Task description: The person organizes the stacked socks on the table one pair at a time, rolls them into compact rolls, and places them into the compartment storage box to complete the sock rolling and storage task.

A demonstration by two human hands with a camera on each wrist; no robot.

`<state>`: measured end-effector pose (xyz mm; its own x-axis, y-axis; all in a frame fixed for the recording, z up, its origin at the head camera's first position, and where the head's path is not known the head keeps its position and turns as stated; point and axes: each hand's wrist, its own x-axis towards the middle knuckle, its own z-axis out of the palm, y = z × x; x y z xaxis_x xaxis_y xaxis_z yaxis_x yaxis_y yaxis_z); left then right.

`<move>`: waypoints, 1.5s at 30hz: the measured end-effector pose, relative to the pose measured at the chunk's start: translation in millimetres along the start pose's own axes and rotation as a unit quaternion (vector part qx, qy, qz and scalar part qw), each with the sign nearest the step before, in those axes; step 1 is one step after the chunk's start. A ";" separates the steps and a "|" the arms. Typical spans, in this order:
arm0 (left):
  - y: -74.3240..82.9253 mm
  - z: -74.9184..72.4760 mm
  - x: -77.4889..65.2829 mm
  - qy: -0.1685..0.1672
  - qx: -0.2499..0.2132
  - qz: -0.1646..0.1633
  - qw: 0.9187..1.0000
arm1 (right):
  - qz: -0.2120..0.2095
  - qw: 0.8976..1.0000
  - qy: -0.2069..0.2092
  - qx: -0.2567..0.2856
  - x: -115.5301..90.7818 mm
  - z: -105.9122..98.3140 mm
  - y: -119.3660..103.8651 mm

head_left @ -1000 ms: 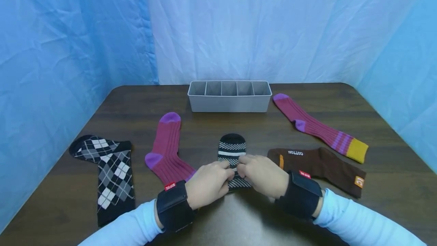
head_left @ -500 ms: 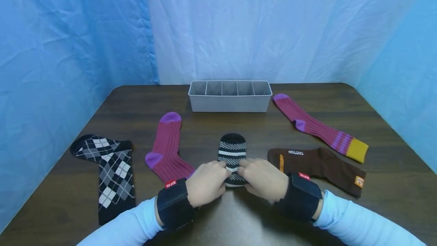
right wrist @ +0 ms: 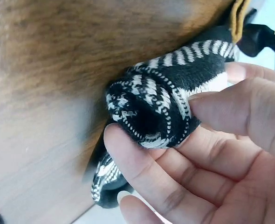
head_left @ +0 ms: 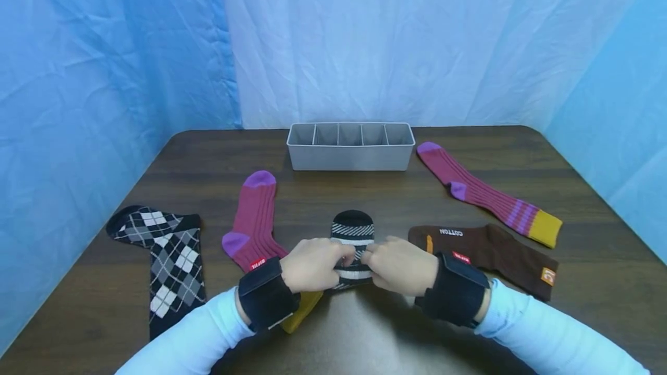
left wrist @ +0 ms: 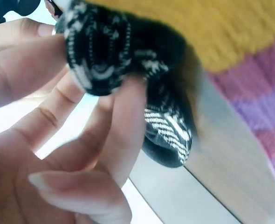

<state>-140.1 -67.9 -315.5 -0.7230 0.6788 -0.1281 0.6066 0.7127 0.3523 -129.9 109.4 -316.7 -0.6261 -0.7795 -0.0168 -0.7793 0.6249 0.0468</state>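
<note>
A black-and-white striped sock [head_left: 352, 230] lies at the middle of the table, its near part rolled up into a thick bundle. My left hand [head_left: 314, 264] grips the left side of this roll, fingers curled against it in the left wrist view. On the other side, my right hand [head_left: 403, 265] pinches the roll [right wrist: 147, 109] between thumb and fingers. Part of the roll is hidden behind both hands in the head view. Beneath my left wrist runs a magenta sock [head_left: 255, 213] with purple heel and toe; its yellow cuff [head_left: 303, 310] shows past the wristband.
A grey divided box [head_left: 350, 158] stands at the back of the table. An argyle sock [head_left: 177, 265] lies at left. At right are a brown sock [head_left: 469, 247] and another magenta sock [head_left: 484, 192] with a yellow cuff. Blue sheeting [head_left: 385, 39] hangs around the table.
The striped sock's near end is rolled thicker, and its far end has shifted slightly toward me. My left hand has risen a little, and the yellow cuff shows beneath its wrist.
</note>
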 end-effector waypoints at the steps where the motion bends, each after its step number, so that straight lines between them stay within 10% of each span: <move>1: -0.8 0.2 1.2 0.007 0.012 0.004 1.000 | 0.000 1.000 0.002 -0.007 0.6 0.1 0.4; 15: -11.3 2.2 17.8 0.026 0.009 0.023 0.999 | 0.027 0.994 0.101 0.034 7.9 9.7 2.8; 29: 0.2 11.9 -1.3 0.149 0.064 0.061 0.985 | 0.019 0.996 0.081 -0.013 6.6 7.9 -4.0; 36: 1.1 15.8 -3.5 0.140 0.104 0.051 0.983 | 0.023 0.997 0.075 -0.015 8.6 4.7 -0.1; 45: 1.3 11.6 -0.1 0.055 -0.030 0.035 0.997 | 0.018 0.997 0.056 0.050 0.8 4.1 1.4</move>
<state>-135.4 -65.0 -325.8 -0.7140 0.7002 -0.0006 0.6378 0.6508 0.4120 -131.6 109.8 -320.7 -0.6518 -0.7524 0.0952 -0.7581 0.6499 -0.0541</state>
